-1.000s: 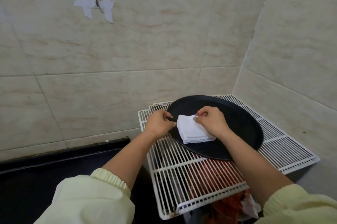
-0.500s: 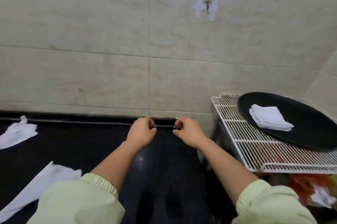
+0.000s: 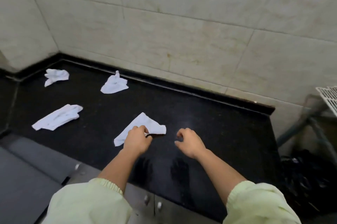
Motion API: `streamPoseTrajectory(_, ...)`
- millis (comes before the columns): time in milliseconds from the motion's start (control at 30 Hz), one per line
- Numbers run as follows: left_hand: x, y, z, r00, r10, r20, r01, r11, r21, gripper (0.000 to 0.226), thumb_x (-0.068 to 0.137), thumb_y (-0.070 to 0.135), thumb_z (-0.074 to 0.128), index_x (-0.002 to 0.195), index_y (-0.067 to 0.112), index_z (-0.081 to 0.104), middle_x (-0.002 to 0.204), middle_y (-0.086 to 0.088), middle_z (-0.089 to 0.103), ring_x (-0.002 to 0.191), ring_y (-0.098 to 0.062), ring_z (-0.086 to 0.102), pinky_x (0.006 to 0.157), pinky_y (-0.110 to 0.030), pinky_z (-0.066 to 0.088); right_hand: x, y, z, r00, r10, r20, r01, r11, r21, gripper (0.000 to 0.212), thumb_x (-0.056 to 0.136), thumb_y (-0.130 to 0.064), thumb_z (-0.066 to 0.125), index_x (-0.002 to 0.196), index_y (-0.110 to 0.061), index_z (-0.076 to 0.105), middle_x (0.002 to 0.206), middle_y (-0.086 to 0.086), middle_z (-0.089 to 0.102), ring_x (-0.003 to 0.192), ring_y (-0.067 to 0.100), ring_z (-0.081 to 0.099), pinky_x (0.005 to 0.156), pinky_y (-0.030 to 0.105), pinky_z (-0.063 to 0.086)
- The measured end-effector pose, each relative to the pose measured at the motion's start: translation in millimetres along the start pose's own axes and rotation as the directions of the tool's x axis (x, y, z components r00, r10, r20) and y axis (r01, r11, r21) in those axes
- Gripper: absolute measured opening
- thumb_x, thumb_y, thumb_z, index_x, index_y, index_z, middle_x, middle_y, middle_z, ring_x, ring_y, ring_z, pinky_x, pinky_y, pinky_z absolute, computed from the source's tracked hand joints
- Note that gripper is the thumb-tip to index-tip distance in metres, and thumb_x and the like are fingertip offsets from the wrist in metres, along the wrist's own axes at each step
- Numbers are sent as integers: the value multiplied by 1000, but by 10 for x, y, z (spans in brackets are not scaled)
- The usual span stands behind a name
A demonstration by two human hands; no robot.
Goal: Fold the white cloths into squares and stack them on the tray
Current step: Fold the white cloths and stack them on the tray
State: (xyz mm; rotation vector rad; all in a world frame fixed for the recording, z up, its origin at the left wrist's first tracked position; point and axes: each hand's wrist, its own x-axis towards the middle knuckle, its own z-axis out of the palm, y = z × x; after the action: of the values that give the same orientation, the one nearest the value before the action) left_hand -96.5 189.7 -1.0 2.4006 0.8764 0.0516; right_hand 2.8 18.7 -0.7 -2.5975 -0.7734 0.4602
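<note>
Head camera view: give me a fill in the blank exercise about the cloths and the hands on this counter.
On the black counter lie ____ white cloths. The left hand pinches the nearest cloth; the other ____ lie untouched. The right hand holds ____.
Missing words: four; three; nothing.

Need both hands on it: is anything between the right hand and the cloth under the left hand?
Nothing visible. Only black counter separates the right hand from the cloth, whose near edge the left hand pinches.
</note>
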Motion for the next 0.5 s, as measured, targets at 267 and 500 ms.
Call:
streamPoseTrajectory(267,366,-619,-96,989,-135,60,138,990,-42,28,88,26,57,114,17,61,126,-9,52,117,-27,50,94,-37,46,565,-472,424,996,-19,87,19,1000,3,30,90,-29,57,116,-16,59,121,7,55,110,27,55,91,37,48)
streamPoseTrajectory(500,916,-817,-24,956,-292,27,292,956,7,37,87,30,59,121,20,51,131,-6,39,123,-25,36,97,-43,39,1263,-735,596,998,16,53,-23,991,132,40,92,-35,54,127,-15,51,126,2,53,114,19,51,97,37,45)
